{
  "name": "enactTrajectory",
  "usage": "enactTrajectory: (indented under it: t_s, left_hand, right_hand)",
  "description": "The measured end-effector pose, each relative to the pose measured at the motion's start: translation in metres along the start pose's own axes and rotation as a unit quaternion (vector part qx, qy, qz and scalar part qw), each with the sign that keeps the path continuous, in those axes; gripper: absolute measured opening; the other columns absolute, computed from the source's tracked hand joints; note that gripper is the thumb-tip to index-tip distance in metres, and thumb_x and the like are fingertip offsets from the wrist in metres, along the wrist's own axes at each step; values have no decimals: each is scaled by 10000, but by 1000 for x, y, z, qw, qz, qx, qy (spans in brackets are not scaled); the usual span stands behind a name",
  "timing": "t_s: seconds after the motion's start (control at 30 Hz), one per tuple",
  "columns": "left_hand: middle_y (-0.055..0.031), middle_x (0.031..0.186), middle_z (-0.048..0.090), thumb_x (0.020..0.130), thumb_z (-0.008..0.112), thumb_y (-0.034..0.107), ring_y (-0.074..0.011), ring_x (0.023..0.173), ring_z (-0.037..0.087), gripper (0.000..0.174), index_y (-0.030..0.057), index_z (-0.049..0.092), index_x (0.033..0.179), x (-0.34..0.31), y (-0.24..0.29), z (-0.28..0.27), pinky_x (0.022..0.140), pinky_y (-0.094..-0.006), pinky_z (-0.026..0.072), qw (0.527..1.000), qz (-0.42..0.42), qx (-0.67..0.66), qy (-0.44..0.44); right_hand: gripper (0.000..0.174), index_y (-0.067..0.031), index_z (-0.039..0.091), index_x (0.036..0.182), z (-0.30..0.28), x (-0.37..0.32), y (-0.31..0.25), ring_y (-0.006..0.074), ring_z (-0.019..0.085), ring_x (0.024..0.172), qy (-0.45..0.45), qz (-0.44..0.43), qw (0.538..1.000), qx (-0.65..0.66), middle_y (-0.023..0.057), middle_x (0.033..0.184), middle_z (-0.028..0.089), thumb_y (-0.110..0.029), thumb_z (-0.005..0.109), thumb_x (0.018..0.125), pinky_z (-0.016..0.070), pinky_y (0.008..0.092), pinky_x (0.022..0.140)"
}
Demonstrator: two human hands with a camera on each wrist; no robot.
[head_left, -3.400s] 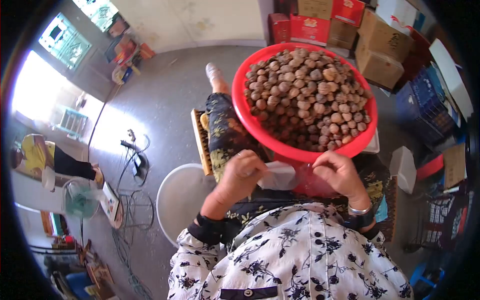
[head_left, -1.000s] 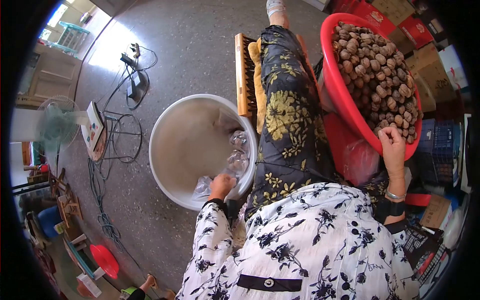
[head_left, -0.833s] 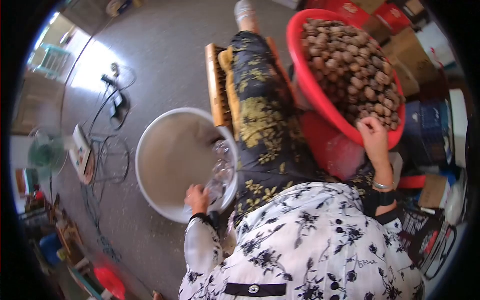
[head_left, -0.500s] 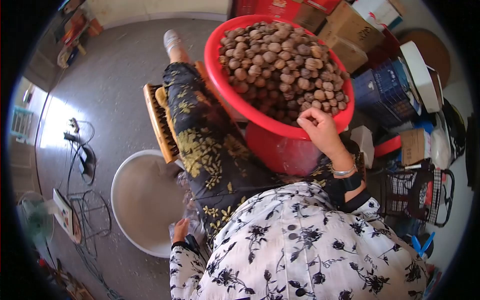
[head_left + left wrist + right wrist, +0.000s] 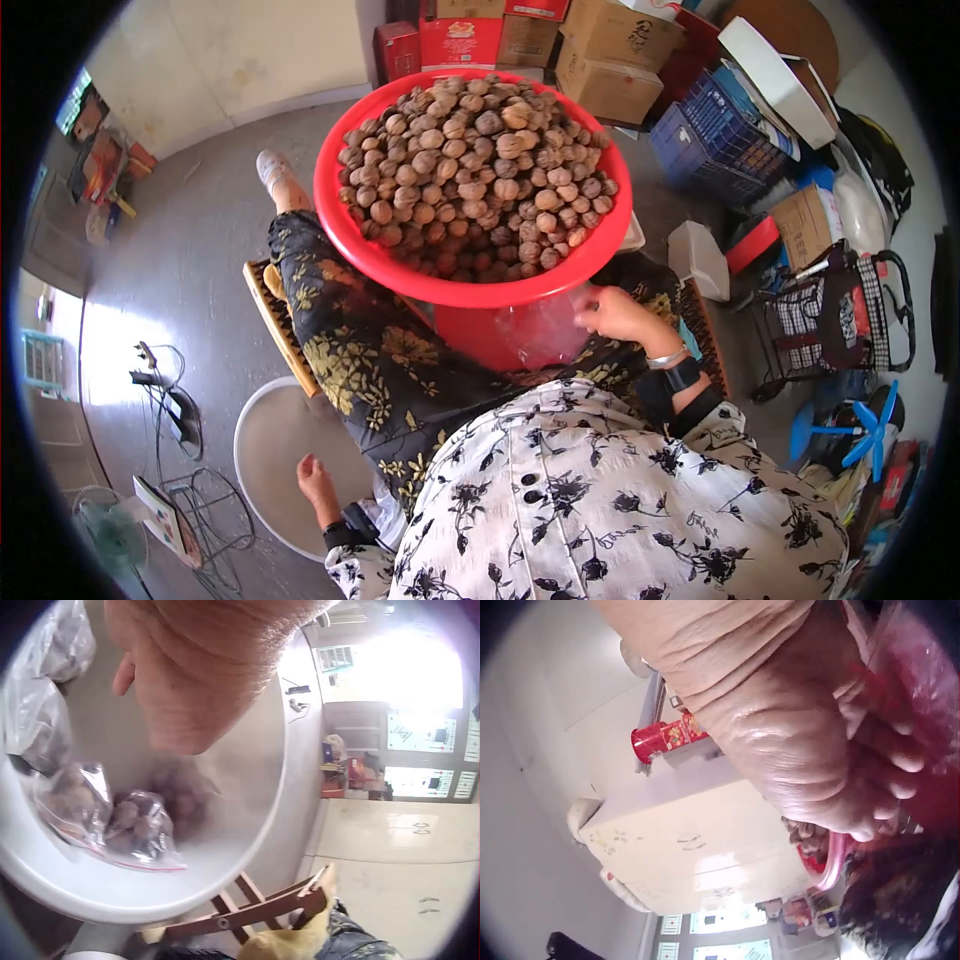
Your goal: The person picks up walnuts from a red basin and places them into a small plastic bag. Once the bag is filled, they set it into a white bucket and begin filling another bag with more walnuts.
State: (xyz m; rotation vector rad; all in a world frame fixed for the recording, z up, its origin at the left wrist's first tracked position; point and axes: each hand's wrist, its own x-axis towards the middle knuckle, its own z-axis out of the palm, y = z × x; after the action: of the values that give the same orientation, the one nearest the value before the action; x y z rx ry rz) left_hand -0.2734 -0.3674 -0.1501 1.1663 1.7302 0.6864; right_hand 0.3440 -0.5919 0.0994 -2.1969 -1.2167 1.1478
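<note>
My left hand (image 5: 318,488) is over the white tub (image 5: 240,450), its fingers loosely bent and holding nothing. In the left wrist view, several clear zip bags (image 5: 142,825) of walnuts lie along the tub's inside wall below the hand. My right hand (image 5: 620,315) is under the near right rim of a red basin (image 5: 470,290) heaped with walnuts (image 5: 480,170). Its loosely bent fingertips are right at the edge of a clear plastic bag (image 5: 535,335), against a red support (image 5: 465,335) beneath the basin. The right wrist view shows the fingers apart beside the plastic.
A wooden bead-covered seat (image 5: 272,320) shows by the patterned trousers (image 5: 350,340). Cartons (image 5: 610,70) and blue crates (image 5: 715,140) stand behind the basin. At right are a checked trolley (image 5: 815,315) and a blue fan blade (image 5: 868,430). A fan (image 5: 110,530) and cables lie left.
Both hands held a plastic bag between them earlier; then the left hand put a bag into the tub and has let go. The right hand moved from the basin rim down to the clear plastic.
</note>
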Motion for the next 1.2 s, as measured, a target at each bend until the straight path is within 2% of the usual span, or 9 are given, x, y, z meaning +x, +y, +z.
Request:
enactTrajectory:
  t_s: [0.07,0.13,0.23,0.33,0.6,0.67,0.83,1.0,1.2]
  left_hand:
    - [-43,1088,641,919,598,93,-130,878,610,256,41,594,1170,-3,66,1,756,-271,511,996,-27,-87,0]
    - [-33,1088,639,931,590,107,-117,857,605,246,51,596,1171,-4,120,10,738,-262,507,993,8,-115,-4]
    - [-24,1088,635,946,581,123,-107,831,602,234,64,597,1172,-16,192,29,721,-251,503,983,88,-158,-21]
    - [-25,1086,638,952,576,121,-106,823,604,223,66,603,1166,-38,252,47,723,-243,503,968,171,-173,-55]
    - [-38,1040,662,945,582,68,-85,809,604,185,27,629,1119,-92,337,85,734,-231,500,926,276,-163,-199]
    - [-48,1007,669,939,584,40,-87,810,608,183,15,626,1115,-109,354,95,737,-230,500,908,270,-143,-285]
    - [-49,994,667,931,592,23,-82,798,601,201,7,617,1129,-158,391,125,727,-215,494,876,218,-57,-426]
    - [-40,978,636,846,748,90,-53,715,559,426,21,563,1224,-197,411,157,640,-211,483,776,311,-41,-547]
    - [-26,938,637,750,844,272,-48,673,558,714,40,459,1305,-210,428,170,515,-194,431,775,281,-92,-559]
  right_hand:
    - [306,38,620,1088,8,17,35,157,629,612,187,76,978,51,99,811,668,-128,658,834,519,299,566]
    - [335,45,596,1119,11,29,52,172,638,612,200,82,976,40,108,806,663,-109,653,827,532,328,561]
    - [293,35,627,956,23,47,63,401,646,947,185,108,974,67,245,970,664,-211,675,804,518,451,819]
    - [272,10,640,960,37,56,68,330,671,714,272,72,957,-76,194,837,674,-137,694,737,536,409,671]
    - [205,0,617,778,18,8,28,336,652,740,281,14,959,-35,179,753,645,-164,716,704,505,396,662]
    - [237,8,616,810,5,-14,3,357,649,797,183,15,983,10,197,816,646,-160,737,694,506,417,713]
    - [223,-23,537,845,-19,-49,-45,101,507,654,80,-122,987,68,20,722,560,-98,738,780,443,288,609]
    - [175,-37,568,833,-33,-66,-100,125,540,666,9,-182,977,113,35,716,575,-107,718,777,449,303,610]
    - [177,-49,556,861,-28,-61,-141,40,481,639,22,-236,962,135,-44,714,544,-70,727,823,403,224,562]
